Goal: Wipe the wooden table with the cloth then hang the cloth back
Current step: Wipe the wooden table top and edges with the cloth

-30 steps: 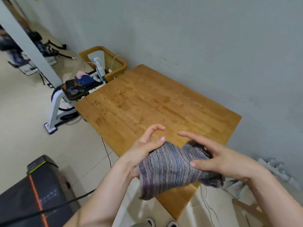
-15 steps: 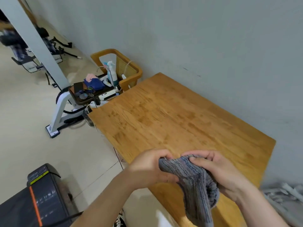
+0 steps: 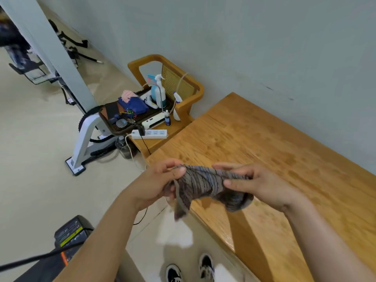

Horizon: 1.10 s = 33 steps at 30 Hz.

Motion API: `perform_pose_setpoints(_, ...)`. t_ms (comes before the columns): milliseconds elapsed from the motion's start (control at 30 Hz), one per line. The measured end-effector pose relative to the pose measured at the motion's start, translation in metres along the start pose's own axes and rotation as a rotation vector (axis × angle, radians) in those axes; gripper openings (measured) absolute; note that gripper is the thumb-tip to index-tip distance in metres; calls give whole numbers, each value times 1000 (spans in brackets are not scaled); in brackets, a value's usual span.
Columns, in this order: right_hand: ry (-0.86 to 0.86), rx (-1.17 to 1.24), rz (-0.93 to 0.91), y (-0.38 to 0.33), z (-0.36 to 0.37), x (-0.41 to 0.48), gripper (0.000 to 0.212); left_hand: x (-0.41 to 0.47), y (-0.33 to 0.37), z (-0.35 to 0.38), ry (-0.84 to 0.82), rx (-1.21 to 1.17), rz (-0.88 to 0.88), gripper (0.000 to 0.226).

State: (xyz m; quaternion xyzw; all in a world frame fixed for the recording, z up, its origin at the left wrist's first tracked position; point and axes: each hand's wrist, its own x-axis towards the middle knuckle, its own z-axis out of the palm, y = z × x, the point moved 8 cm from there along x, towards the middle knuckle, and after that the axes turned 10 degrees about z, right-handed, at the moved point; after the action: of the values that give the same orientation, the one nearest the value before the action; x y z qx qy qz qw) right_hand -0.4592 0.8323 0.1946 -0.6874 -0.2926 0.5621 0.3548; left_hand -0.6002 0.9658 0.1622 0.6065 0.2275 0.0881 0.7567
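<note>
The grey striped cloth [image 3: 201, 184] is stretched between both hands just above the near left corner of the wooden table [image 3: 284, 151]. My left hand [image 3: 156, 182] pinches its left end between thumb and fingers. My right hand [image 3: 262, 184] grips the right end, where the cloth bunches under the palm. One loose corner of the cloth hangs down past the table's front edge. The tabletop is bare and runs along the grey wall.
Left of the table stands a wooden chair [image 3: 183, 92] holding a dark tray [image 3: 114, 129] of small items, spray bottles [image 3: 157, 91] and a white power strip [image 3: 150, 134]. An exercise machine [image 3: 85, 139] stands on the floor further left. A black box [image 3: 69, 237] sits at lower left.
The view has swung left and closer to the table. Both hands have pulled the bunched cloth out sideways, so it now spans between them instead of hanging down in a lump.
</note>
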Motion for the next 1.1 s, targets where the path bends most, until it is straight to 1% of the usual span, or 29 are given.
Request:
perform_pose_setpoints(67,-48,414,10,-1,3,21,35,15,0,-11,14,-59,-43,25)
perform_pose_setpoints(100,-56,595,6,1,5,32,43,24,0,-18,25,-61,-54,26)
perform_pose_setpoints(167,-103,864,-27,4,11,53,62,43,4,-30,59,-108,-62,32)
perform_pose_setpoints(200,-142,976,-49,3,16,62,62,54,6,-34,85,-191,-62,35)
perform_pose_setpoints(234,-176,1082,-76,2,19,71,58,65,9,-34,100,-300,-63,37)
perform_pose_setpoints(334,-204,1338,-159,-4,19,94,46,103,14,-25,66,-509,-103,34)
perform_pose_setpoints(401,-162,1393,-195,-13,12,110,37,127,11,-21,49,-579,-201,36)
perform_pose_setpoints(434,-70,1388,-171,-14,5,119,34,137,11,-19,18,-570,-264,39)
perform_pose_setpoints(501,174,1301,-50,-8,-13,133,33,153,13,-21,-71,-516,-344,50)
perform_pose_setpoints(534,301,1226,-19,-8,-25,137,32,163,16,-26,-112,-456,-335,50)
perform_pose_setpoints(601,529,1143,-40,-8,-50,135,27,183,26,-35,-200,-329,-255,37)
perform_pose_setpoints(668,671,1168,-90,-6,-66,128,28,203,29,-44,-275,-276,-211,40)
perform_pose_setpoints(734,737,1265,-109,-5,-70,123,29,219,29,-51,-306,-243,-218,37)
perform_pose_setpoints(835,782,1386,-125,-2,-52,124,27,235,31,-59,-386,-159,-229,19)
perform_pose_setpoints(935,849,1440,-140,-5,-12,126,25,245,27,-74,-500,-21,-246,19)
perform_pose_setpoints(1002,915,1531,-185,-6,27,133,29,246,23,-91,-583,104,-255,17)
perform_pose_setpoints(1102,982,1724,-182,0,91,161,29,249,16,-122,-660,416,-209,20)
